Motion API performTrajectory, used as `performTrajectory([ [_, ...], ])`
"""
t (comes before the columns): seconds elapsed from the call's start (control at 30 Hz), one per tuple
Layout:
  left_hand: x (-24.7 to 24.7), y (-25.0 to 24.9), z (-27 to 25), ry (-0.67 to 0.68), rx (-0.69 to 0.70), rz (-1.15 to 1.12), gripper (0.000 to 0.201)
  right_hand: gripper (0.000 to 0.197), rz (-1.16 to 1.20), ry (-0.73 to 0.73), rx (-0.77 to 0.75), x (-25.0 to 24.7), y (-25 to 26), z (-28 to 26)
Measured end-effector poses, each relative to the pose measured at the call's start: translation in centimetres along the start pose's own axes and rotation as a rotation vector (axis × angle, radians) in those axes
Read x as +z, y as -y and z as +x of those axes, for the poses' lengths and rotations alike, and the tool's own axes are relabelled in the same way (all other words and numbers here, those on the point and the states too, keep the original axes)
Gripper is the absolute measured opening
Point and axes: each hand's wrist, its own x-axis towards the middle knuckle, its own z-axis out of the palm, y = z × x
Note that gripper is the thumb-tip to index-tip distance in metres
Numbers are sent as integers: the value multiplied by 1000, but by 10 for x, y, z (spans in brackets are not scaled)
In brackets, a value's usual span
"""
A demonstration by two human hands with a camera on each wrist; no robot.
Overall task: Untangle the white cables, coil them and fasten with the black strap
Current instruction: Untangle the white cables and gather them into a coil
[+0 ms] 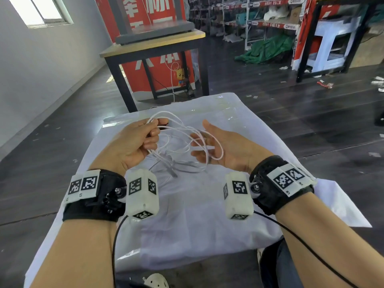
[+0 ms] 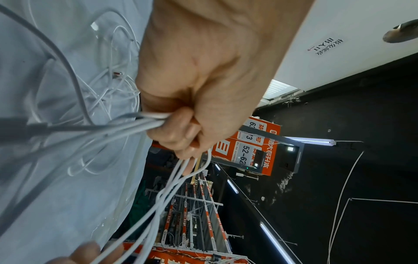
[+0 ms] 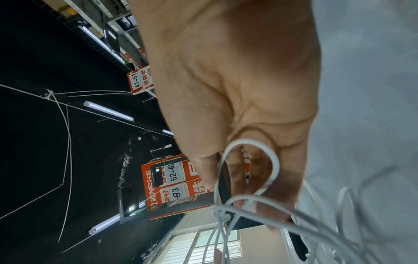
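Observation:
My left hand (image 1: pixel 145 138) grips a bundle of white cables (image 1: pixel 166 112) in its curled fingers, held above the white cloth (image 1: pixel 197 215). In the left wrist view the strands (image 2: pixel 158 205) run out of the fist (image 2: pixel 181 128) on both sides. My right hand (image 1: pixel 209 142) faces it with spread, relaxed fingers, and a cable loop (image 3: pixel 274 160) hangs over them. More tangled cable lies on the cloth (image 2: pixel 34 178) below the hands. A small dark piece (image 1: pixel 165 121) shows by the left thumb; I cannot tell whether it is the black strap.
The cloth-covered table stands on a dark floor. Beyond its far edge is a wooden table with black legs (image 1: pixel 151 46) in front of a red banner (image 1: pixel 166 80). Shelving (image 1: pixel 259 17) and a green tarp (image 1: pixel 266 48) lie at the back right.

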Motion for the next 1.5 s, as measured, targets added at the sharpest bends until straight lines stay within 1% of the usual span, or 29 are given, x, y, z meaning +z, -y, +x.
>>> performTrajectory([
  [0.07,-2,-1,0,-7,19,19,27,29,14,-40,-73,-3,-1,2],
  [0.13,-4,-1,-1,-5,25,36,28,16,-71,-115,-140,-6,-2,5],
  [0.2,-3,-2,-2,-2,17,50,28,11,-139,-201,-187,-8,-3,8],
  [0.27,-2,-2,-3,-8,3,58,28,12,-96,-251,-224,-10,-3,10],
  [0.37,0,-1,-2,-7,13,72,29,18,-113,-252,-266,-10,-1,8],
  [0.47,1,-1,-1,-7,31,94,29,40,-130,-149,-213,-11,1,4],
  [0.5,2,0,-1,-13,30,93,28,41,-129,-107,-195,-11,1,3],
  [0.57,2,0,0,-26,27,93,27,28,-159,-46,-181,-10,0,3],
  [0.63,2,0,0,-24,29,109,26,20,-172,-91,-211,-10,0,5],
  [0.73,2,0,-1,0,26,137,26,28,-192,-257,-259,-12,1,6],
  [0.8,2,0,-1,11,22,158,27,28,-192,-285,-275,-13,1,7],
  [0.9,4,0,-1,31,32,194,28,24,-220,-232,-262,-13,-1,7],
  [1.0,4,1,-1,39,62,222,29,26,-341,-117,-189,-9,0,4],
  [1.1,6,2,-1,51,79,244,28,22,-357,-38,-138,-5,-1,6],
  [1.2,9,4,-1,58,85,281,27,10,-359,-46,-129,-3,-5,10],
  [1.3,13,5,0,62,81,286,25,25,-357,-59,-126,1,-8,13],
  [1.37,17,6,1,64,82,291,23,41,-341,-53,-108,5,-8,14],
  [1.4,18,6,1,64,82,299,22,46,-343,-55,-107,6,-8,14],
  [1.43,19,6,1,68,82,309,21,46,-346,-59,-115,7,-9,14],
  [1.5,20,6,1,77,78,330,20,32,-301,-65,-134,7,-10,15],
])
